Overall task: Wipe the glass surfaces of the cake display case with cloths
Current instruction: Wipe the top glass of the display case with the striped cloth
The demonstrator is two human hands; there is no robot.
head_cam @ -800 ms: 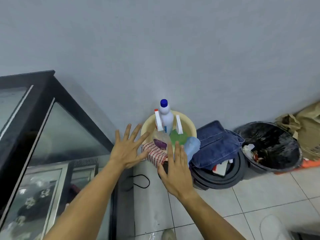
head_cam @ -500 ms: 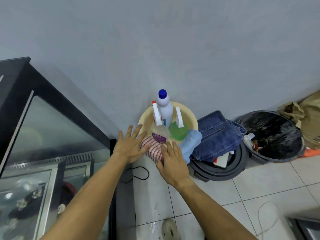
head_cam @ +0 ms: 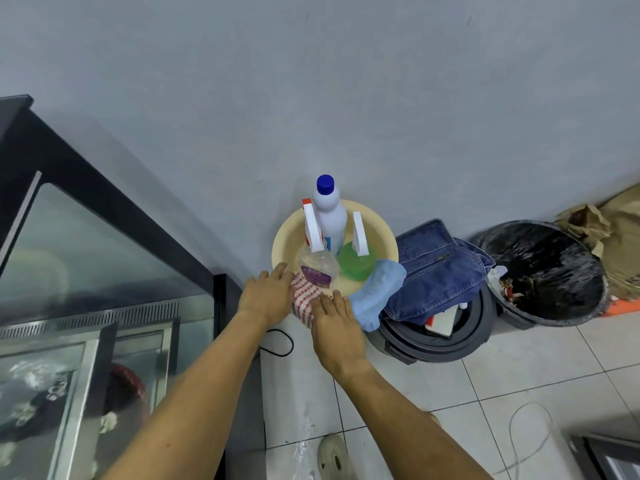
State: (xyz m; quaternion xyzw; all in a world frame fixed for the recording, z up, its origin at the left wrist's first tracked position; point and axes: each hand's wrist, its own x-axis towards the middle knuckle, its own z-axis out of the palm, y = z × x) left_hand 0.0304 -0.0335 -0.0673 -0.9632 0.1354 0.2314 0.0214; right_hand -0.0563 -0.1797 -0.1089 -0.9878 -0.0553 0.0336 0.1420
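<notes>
- The left hand point(head_cam: 268, 297) lies at the centre of the frame with its fingers straight and close together, the tips touching the left edge of the red-and-white checked cloth point(head_cam: 304, 300).
- The right hand point(head_cam: 337, 329), just below and right of it, has its fingers straight and slightly spread, resting on the lower right part of the same cloth.
- The checked cloth hangs over the front rim of a cream basin point(head_cam: 388, 237) at centre frame.
- A light blue cloth point(head_cam: 379, 292) is draped over the basin's right rim, just beside the right hand.
- In the basin stand a white bottle with a blue cap point(head_cam: 329, 216), a clear spray bottle with a purple label point(head_cam: 317, 268) and a green spray bottle point(head_cam: 356, 259).
- The cake display case point(head_cam: 86, 271), black-framed with glass panels, fills the lower left of the frame.
- Blue denim point(head_cam: 436, 271) lies on stacked dark tubs right of the basin; a black bin point(head_cam: 540, 271) stands further right on the tiled floor point(head_cam: 519, 368).
</notes>
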